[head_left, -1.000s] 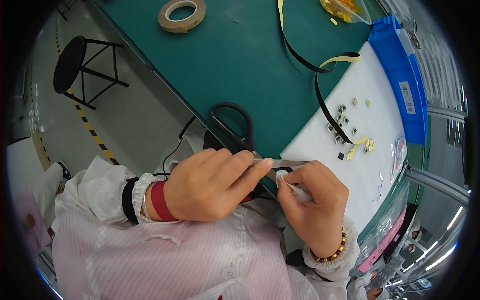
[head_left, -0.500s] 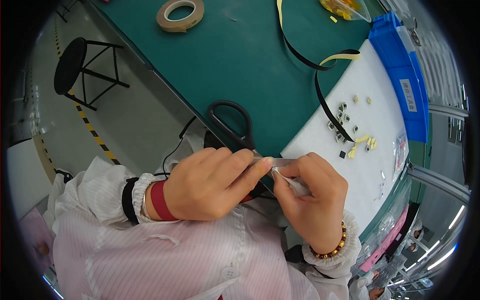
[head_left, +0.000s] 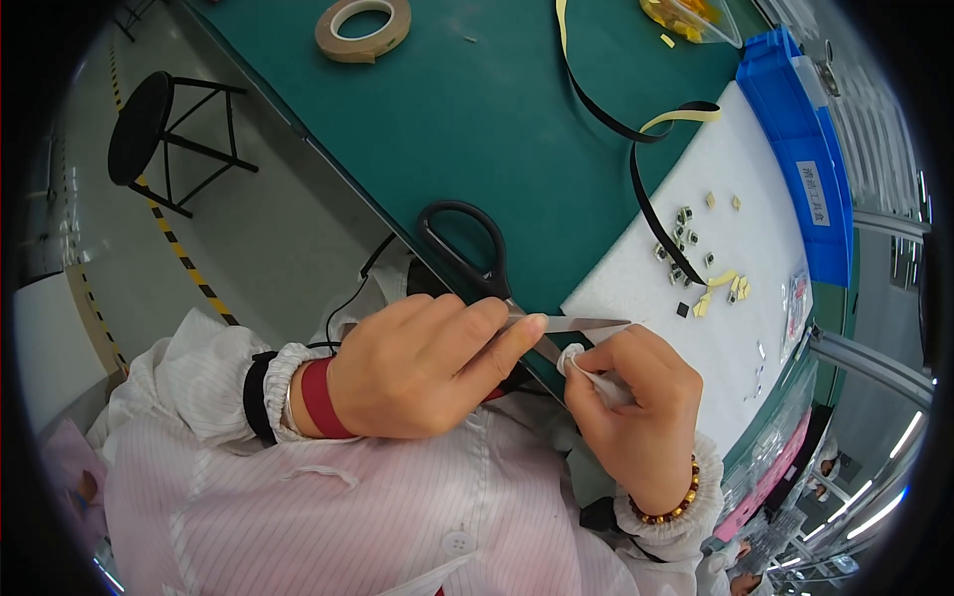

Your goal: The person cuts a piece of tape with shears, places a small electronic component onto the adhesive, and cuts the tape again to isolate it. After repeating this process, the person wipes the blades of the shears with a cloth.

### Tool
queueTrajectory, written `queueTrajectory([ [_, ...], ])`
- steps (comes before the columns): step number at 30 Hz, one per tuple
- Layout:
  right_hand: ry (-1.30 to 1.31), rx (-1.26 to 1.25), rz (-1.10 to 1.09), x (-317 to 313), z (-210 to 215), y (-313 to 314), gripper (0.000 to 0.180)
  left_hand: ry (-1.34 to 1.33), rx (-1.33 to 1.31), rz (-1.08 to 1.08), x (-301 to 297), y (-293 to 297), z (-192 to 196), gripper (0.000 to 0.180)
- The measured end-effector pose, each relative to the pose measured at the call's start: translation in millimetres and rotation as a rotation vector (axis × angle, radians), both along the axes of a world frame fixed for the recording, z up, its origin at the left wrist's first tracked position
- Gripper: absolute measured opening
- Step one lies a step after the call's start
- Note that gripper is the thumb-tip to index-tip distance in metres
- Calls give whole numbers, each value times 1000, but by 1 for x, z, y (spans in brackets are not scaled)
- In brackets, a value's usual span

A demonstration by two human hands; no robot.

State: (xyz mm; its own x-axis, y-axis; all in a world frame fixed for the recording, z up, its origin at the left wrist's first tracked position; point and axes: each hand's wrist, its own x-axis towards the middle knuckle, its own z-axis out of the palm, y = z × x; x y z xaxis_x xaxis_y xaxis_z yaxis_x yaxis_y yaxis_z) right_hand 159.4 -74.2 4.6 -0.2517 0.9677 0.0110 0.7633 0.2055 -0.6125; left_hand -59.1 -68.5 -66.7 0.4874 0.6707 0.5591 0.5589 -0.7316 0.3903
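Note:
My left hand is closed on a pair of scissors, gripping them near the pivot. Their black handle loops point away over the table edge. The blades reach out to the right past my left fingertips and look spread apart. In the pinched fingers of my right hand is a bunched white cloth. It sits just below the upper blade, close to the tip; whether it touches the metal I cannot tell.
On the green table lie a roll of tan tape and a curled black-and-yellow strip. Several small square parts rest on a white foam sheet. A blue bin stands at right, a black stool at left.
My right hand has slid right and slightly toward me with the cloth, baring more of the scissor blades. The left hand keeps its hold almost unmoved.

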Motion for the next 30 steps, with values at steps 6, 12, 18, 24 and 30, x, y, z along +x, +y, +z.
queueTrajectory([
  [6, 19, 21, 6, -14, -3, 11, 13, -2, -5, -1, 0, 0, -1, 46],
  [12, -15, -9, -2, 2, 3, 0, 13, -16, -4, -5, 0, 0, -2, 46],
  [18, 30, 34, -7, -10, -3, 9, 14, 4, 1, 0, 0, 0, -2, 45],
  [24, -38, 18, 12, 4, 2, -1, 15, -1, -1, -1, 0, 0, -1, 46],
  [30, -133, -37, -70, 21, 24, -14, 18, 4, 12, 11, 0, 1, -2, 47],
])
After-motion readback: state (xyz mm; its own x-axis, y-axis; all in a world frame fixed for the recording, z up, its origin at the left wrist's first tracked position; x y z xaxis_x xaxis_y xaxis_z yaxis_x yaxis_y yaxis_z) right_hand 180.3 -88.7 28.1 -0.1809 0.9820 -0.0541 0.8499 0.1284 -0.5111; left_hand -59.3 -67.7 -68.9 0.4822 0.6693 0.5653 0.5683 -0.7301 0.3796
